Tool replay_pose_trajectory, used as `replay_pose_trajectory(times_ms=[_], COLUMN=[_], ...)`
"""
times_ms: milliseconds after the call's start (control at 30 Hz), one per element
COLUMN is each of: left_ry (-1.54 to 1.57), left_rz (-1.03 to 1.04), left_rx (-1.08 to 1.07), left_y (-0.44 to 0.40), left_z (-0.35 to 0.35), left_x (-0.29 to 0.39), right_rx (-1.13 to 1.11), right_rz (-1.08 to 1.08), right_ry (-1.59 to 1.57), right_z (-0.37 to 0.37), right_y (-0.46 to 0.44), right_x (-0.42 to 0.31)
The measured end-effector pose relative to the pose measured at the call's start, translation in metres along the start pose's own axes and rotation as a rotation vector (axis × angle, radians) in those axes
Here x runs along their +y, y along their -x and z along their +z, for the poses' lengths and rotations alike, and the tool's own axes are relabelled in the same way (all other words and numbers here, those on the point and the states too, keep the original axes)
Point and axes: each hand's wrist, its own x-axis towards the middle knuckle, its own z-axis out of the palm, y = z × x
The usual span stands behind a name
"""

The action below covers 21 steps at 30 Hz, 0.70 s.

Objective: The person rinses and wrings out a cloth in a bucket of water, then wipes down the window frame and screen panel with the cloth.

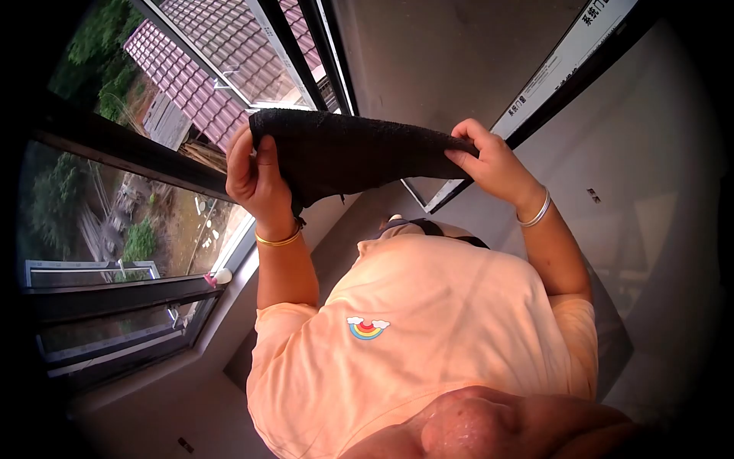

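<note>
A dark cloth [352,153] is stretched between my two hands in front of my chest. My left hand [256,172] pinches its left end, thumb in front and fingers curled at the edge; a gold bracelet circles that wrist. At the narrower right end, my right hand [489,161] grips the cloth between thumb and fingers, with a silver bangle on the wrist. The cloth's upper edge looks folded, and its lower edge sags with a loose thread.
On the left are dark-framed windows [145,306] with a sill [229,298] bearing a small white and pink object [220,277]. Outside lies a tiled roof [183,84]. A glazed panel with a labelled frame [547,73] stands at upper right, beside a grey wall [650,153].
</note>
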Motion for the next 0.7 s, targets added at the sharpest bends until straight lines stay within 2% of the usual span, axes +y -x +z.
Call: replay_pose_trajectory(times_ms=[33, 67, 133, 167, 200, 233, 267, 300, 367, 400, 433, 500, 567, 700], left_ry=[-0.063, -0.102, -0.077, -0.045, -0.050, 0.069, 0.191, 0.315, 0.412, 0.382, 0.350, 0.362, 0.410, 0.609], left_rz=[0.021, -0.017, -0.052, -0.084, -0.083, -0.226, -0.367, -0.506, -1.058, -1.169, -1.275, -1.395, -1.447, -1.306], left_rx=[-0.010, 0.001, 0.015, 0.033, 0.031, -0.010, -0.050, -0.087, -0.382, -0.450, -0.525, -0.464, -0.384, -0.370], left_y=[-0.001, -0.001, -0.008, -0.012, -0.014, -0.016, -0.017, -0.018, 0.000, 0.026, 0.046, 0.050, 0.047, 0.011], left_z=[-0.006, -0.012, -0.013, -0.013, -0.013, -0.010, -0.006, -0.003, -0.005, -0.009, -0.012, -0.014, -0.031, -0.039], left_x=[0.001, 0.001, -0.002, -0.003, -0.002, 0.000, 0.001, 0.000, -0.024, -0.049, -0.069, -0.064, -0.078, -0.057], right_rx=[-0.004, -0.056, -0.151, -0.153, -0.157, -0.157, -0.092, -0.041, -0.193, -0.215, -0.253, -0.127, -0.140, -0.145], right_rz=[-0.001, 0.019, 0.063, 0.063, 0.098, 0.133, 0.009, -0.111, 0.091, 0.301, 0.403, 0.478, 0.560, 0.482], right_ry=[-0.004, -0.144, -0.412, -0.418, -0.729, -1.040, -1.327, -1.418, -1.297, -1.132, -1.188, -1.335, -1.405, -1.421], right_z=[-0.001, -0.004, -0.007, -0.009, -0.010, -0.010, -0.004, 0.003, 0.019, 0.036, 0.054, 0.072, 0.073, 0.059], right_y=[0.000, 0.001, -0.001, -0.003, -0.006, -0.008, -0.010, -0.013, -0.011, -0.007, -0.004, -0.001, -0.003, -0.010], right_x=[0.000, -0.002, -0.006, -0.007, -0.009, -0.011, -0.018, -0.018, 0.028, 0.041, 0.060, 0.073, 0.099, 0.068])
